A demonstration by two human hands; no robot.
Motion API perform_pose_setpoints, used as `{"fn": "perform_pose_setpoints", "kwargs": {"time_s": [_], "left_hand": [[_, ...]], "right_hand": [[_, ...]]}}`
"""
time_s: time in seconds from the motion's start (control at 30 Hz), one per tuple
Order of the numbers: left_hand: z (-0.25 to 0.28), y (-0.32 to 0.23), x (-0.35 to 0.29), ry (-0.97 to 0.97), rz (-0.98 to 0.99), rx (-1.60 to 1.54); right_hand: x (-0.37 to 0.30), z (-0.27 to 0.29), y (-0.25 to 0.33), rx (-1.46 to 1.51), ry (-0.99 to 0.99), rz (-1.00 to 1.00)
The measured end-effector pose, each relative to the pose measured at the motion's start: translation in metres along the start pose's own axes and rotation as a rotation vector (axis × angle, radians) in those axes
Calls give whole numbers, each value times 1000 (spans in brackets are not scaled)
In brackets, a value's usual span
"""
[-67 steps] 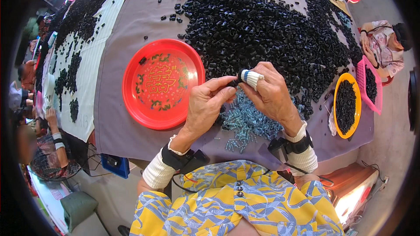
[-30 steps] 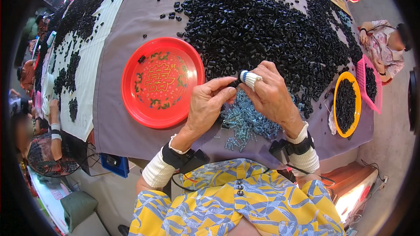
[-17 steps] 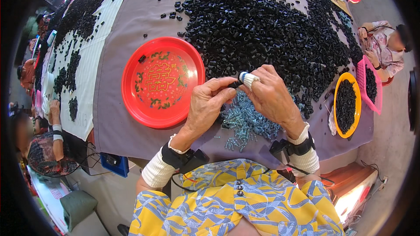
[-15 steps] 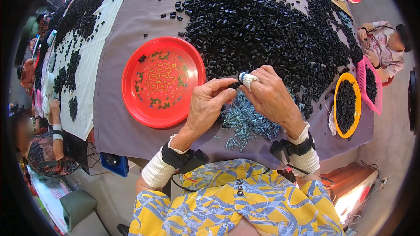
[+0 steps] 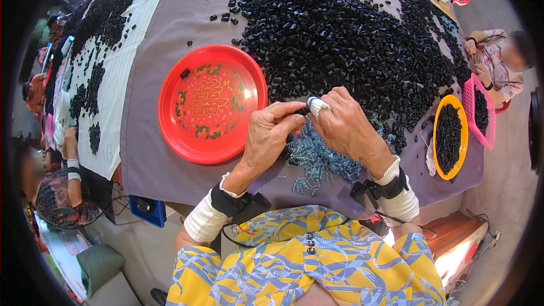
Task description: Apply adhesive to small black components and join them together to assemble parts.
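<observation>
Between my two hands is a small black plastic piece (image 5: 303, 111), mostly covered by my fingers. Thumb and forefinger of my left hand (image 5: 268, 136) pinch it from the left. My right hand (image 5: 345, 127), with a white wrapping on one finger, closes on it from the right. Just beneath my hands lies a heap of small bluish metal springs (image 5: 323, 164). Beyond them spreads a large pile of short black tubular pieces (image 5: 340, 39). A red round tray (image 5: 190, 144) sits to the left of my left hand, with one black piece near its rim.
At the right stand a yellow oval tray (image 5: 464, 136) of long black parts and a pink basket (image 5: 471, 107). A grey cloth (image 5: 158, 184) covers the table. Other people (image 5: 498, 71) sit along the right and left sides. A blue box (image 5: 153, 215) hangs below the left edge.
Both hands stay together on the black piece, with only slight finger shifts. The right wrist has dipped and turned a little. The red tray appears very slightly shifted.
</observation>
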State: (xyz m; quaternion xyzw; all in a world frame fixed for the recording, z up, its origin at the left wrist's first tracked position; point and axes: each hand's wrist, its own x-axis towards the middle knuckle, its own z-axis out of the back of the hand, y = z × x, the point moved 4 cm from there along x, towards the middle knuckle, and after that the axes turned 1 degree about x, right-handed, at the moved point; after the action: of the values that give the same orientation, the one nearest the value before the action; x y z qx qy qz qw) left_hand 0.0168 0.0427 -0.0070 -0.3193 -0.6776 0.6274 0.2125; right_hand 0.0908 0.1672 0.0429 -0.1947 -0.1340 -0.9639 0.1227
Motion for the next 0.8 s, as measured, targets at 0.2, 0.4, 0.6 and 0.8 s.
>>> {"fn": "perform_pose_setpoints", "kwargs": {"time_s": [0.2, 0.4, 0.6, 0.8], "left_hand": [[-1, 1, -1, -23, -7, 17], [-2, 1, 0, -51, -73, 39], [-3, 0, 0, -54, 78, -90], [-3, 6, 3, -70, 163, -238]], "right_hand": [[-3, -7, -1, 57, -26, -14], [-8, -13, -1, 135, -45, -51], [-7, -13, -1, 112, 3, -48], [0, -16, 1, 4, -33, -93]]}}
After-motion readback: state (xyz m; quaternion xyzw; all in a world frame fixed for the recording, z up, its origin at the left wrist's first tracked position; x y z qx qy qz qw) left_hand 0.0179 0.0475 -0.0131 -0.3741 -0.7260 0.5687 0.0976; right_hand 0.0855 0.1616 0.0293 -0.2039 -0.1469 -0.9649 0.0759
